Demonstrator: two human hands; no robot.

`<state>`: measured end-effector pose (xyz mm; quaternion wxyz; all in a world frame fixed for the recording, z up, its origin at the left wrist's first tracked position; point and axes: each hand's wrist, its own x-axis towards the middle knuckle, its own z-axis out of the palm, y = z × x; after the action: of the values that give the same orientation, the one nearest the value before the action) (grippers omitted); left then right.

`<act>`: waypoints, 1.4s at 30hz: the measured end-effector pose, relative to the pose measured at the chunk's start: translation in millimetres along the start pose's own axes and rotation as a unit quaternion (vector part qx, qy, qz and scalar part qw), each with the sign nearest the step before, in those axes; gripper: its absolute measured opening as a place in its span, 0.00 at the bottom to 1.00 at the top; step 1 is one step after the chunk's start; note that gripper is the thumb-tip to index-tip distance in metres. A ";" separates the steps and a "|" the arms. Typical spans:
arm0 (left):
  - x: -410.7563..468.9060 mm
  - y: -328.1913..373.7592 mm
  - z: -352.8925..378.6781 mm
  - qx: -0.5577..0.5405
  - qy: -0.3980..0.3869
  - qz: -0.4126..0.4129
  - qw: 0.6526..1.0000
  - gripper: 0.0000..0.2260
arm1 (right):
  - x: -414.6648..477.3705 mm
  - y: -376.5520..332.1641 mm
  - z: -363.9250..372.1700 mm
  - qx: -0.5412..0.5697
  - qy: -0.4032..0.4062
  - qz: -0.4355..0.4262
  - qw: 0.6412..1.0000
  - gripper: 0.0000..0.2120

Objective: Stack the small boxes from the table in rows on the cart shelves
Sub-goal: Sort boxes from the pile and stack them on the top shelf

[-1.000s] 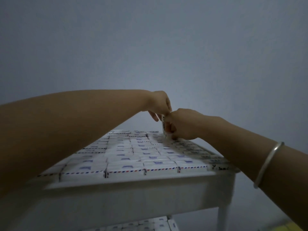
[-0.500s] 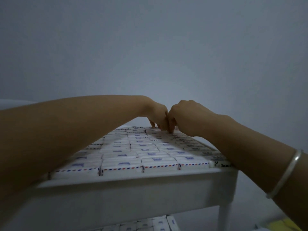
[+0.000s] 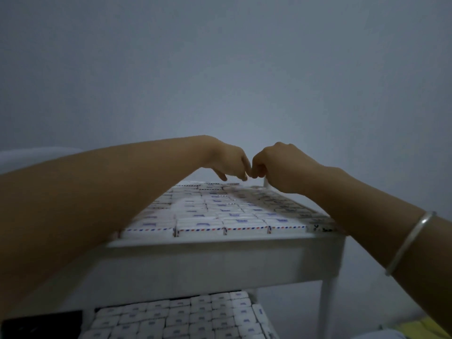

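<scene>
The left hand [image 3: 228,161] and right hand [image 3: 283,167], fingers [image 3: 222,176] curled with any hold hidden, meet at the far row of small boxes [image 3: 215,217] on the cart [image 3: 220,260], probably seating one; next, fetch another.

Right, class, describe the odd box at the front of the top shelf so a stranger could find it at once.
Find the white cart; its top shelf is packed with small boxes. Follow the front row to its right end, by the forearm with the bracelet. That last box shows black marks on its front, while its neighbours show red-and-blue stripes.
</scene>
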<state>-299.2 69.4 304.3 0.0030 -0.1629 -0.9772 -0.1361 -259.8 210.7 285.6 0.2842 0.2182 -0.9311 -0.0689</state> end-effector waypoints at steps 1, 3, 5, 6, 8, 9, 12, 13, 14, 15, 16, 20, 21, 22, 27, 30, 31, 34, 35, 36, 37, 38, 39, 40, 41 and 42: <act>-12.5 -2.0 -5.1 -0.004 0.019 -0.007 1.000 0.17 | -3.4 -1.5 -4.3 0.020 -0.002 -0.003 1.000 0.18; -42.4 -5.8 -14.8 0.019 0.057 -0.020 0.998 0.14 | -14.1 -8.8 -15.4 0.061 0.008 -0.014 0.998 0.14; -81.2 -8.0 -21.1 0.061 0.096 -0.038 0.993 0.12 | -31.6 -24.2 -27.6 0.112 0.035 -0.039 0.992 0.07; -103.4 -9.4 -21.9 0.074 0.119 -0.041 0.989 0.11 | -43.2 -36.0 -33.2 0.137 0.050 -0.054 0.988 0.04; -149.7 -13.0 -18.6 0.063 0.150 -0.028 0.986 0.09 | -68.5 -64.0 -43.5 0.174 0.078 -0.092 0.977 0.02; -174.4 -15.1 -14.0 0.050 0.158 -0.019 0.986 0.09 | -82.0 -80.9 -48.1 0.193 0.089 -0.116 0.970 0.03; -247.6 -26.8 8.8 0.029 0.178 -0.008 0.984 0.10 | -120.6 -139.0 -57.0 0.255 0.071 -0.192 0.945 0.07; -268.5 -33.4 17.9 0.025 0.188 -0.006 0.982 0.09 | -130.4 -158.0 -55.3 0.269 0.053 -0.215 0.937 0.08; -288.4 -40.9 27.8 0.019 0.199 -0.006 0.980 0.09 | -138.5 -176.4 -50.3 0.280 0.028 -0.236 0.930 0.08; -307.4 -50.7 38.5 0.010 0.207 -0.010 0.978 0.09 | -144.9 -194.2 -42.8 0.293 0.001 -0.255 0.921 0.07; -326.2 -62.9 50.1 -0.001 0.214 -0.017 0.977 0.09 | -150.0 -213.0 -33.7 0.309 -0.029 -0.275 0.910 0.05; -392.5 -134.9 107.4 -0.053 0.236 -0.109 0.964 0.07 | -165.0 -290.3 14.8 0.365 -0.123 -0.326 0.864 0.06; -407.6 -157.0 124.7 -0.065 0.237 -0.143 0.959 0.07 | -167.5 -308.8 30.2 0.377 -0.129 -0.328 0.857 0.08; -423.6 -179.4 143.6 -0.075 0.230 -0.176 0.954 0.07 | -169.5 -327.0 46.4 0.391 -0.138 -0.327 0.849 0.11; -499.8 -257.5 229.6 -0.141 0.188 -0.295 0.926 0.09 | -159.0 -412.1 127.0 0.400 -0.210 -0.287 0.845 0.20; -523.4 -275.9 256.9 -0.100 0.260 -0.318 0.906 0.12 | -141.8 -450.3 162.7 0.390 -0.216 -0.215 0.869 0.25; -526.2 -278.9 262.7 -0.088 0.276 -0.325 0.900 0.12 | -136.5 -460.0 172.0 0.395 -0.213 -0.187 0.874 0.26; -526.8 -288.5 275.3 -0.079 0.330 -0.350 0.873 0.10 | -121.9 -480.1 195.5 0.402 -0.171 -0.096 0.894 0.25; -524.8 -291.2 277.1 -0.082 0.346 -0.358 0.863 0.10 | -117.2 -484.4 201.8 0.399 -0.162 -0.069 0.900 0.24; -521.8 -293.9 277.8 -0.087 0.356 -0.368 0.855 0.09 | -112.8 -487.9 207.6 0.389 -0.165 -0.052 0.905 0.24; -517.9 -296.1 277.4 -0.090 0.362 -0.379 0.847 0.10 | -108.0 -490.2 212.4 0.374 -0.180 -0.049 0.908 0.26; -513.1 -297.7 276.2 -0.090 0.363 -0.391 0.841 0.11 | -103.0 -491.6 215.8 0.355 -0.203 -0.058 0.911 0.28; -507.9 -298.7 274.9 -0.089 0.359 -0.402 0.838 0.15 | -98.2 -492.2 217.8 0.341 -0.226 -0.070 0.910 0.30; -502.5 -299.5 273.6 -0.087 0.351 -0.411 0.837 0.18 | -93.6 -492.2 218.9 0.334 -0.246 -0.081 0.906 0.30; -497.0 -300.1 272.5 -0.084 0.341 -0.418 0.838 0.22 | -90.0 -491.7 219.5 0.333 -0.261 -0.093 0.901 0.31; -492.2 -301.0 271.9 -0.081 0.328 -0.423 0.841 0.25 | -87.5 -490.7 220.3 0.335 -0.272 -0.106 0.896 0.30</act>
<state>81.3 -288.2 -62.0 0.2522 0.3211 -0.8786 -0.2478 -137.9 -188.7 -64.5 -0.0791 0.3710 -0.9112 0.1607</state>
